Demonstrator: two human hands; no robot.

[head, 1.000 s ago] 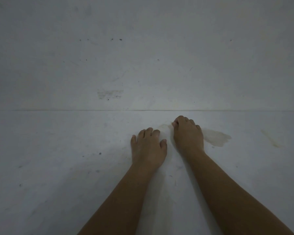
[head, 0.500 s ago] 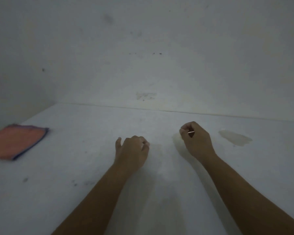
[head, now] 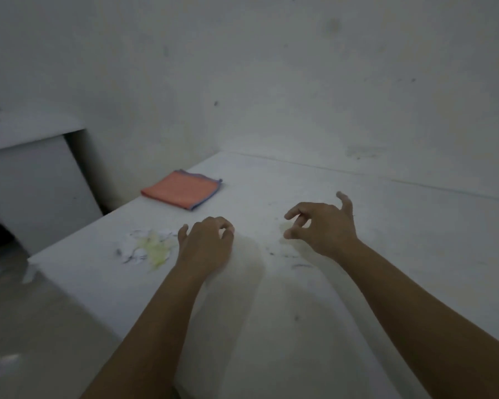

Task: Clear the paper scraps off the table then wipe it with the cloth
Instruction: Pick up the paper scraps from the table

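A pile of white paper scraps [head: 149, 246] lies on a yellowish stain near the left edge of the white table [head: 401, 254]. A folded orange cloth [head: 182, 190] with a blue hem rests at the far left corner of the table. My left hand [head: 205, 243] hovers just right of the scrap pile with its fingers curled downward, and its palm is hidden. My right hand [head: 320, 226] hangs over the middle of the table, fingers spread and bent like a claw, with nothing visible in it. Small dark marks and specks [head: 297, 264] lie between my forearms.
A pale stain [head: 285, 227] marks the table beside my right hand's fingertips. The wall runs along the table's far side. Left of the table are the bare floor [head: 41, 326], a white scrap on it [head: 29, 275] and a low white cabinet [head: 26, 174].
The view has swung left, bringing the scrap pile, the table's left edge and the floor into sight. My right hand has gone from a pinch to spread fingers. My left fist has loosened.
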